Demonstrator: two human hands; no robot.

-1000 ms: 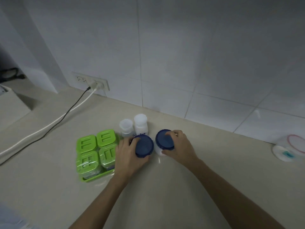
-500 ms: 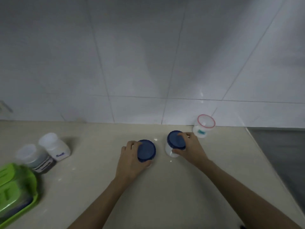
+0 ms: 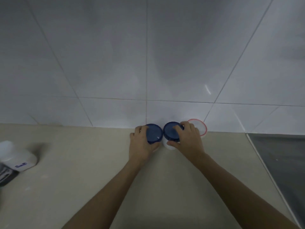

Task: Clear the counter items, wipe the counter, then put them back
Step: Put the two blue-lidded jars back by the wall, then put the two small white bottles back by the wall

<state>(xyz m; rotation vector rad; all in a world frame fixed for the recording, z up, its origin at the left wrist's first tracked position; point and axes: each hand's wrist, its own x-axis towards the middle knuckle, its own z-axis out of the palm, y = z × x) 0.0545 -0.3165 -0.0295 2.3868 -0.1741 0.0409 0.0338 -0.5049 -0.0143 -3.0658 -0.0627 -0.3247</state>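
Two white jars with dark blue lids stand side by side on the beige counter (image 3: 82, 187), close to the tiled back wall. My left hand (image 3: 140, 146) grips the left blue-lidded jar (image 3: 154, 133) from the left side. My right hand (image 3: 188, 141) grips the right blue-lidded jar (image 3: 170, 133), fingers over its lid, thumb on its white body. Just behind my right hand sits a small clear container with a red-rimmed lid (image 3: 200, 127), partly hidden by my fingers.
At the far left edge stand a white bottle with blue lettering (image 3: 18, 158) and a dark-labelled jar (image 3: 5, 176), cut off by the frame. A grey metal surface (image 3: 280, 162) begins at the counter's right end. The white tiled wall (image 3: 148, 63) runs behind.
Both hands have carried the two blue-lidded jars rightward, away from the green containers and white bottles, and back to the wall beside the red-rimmed container.
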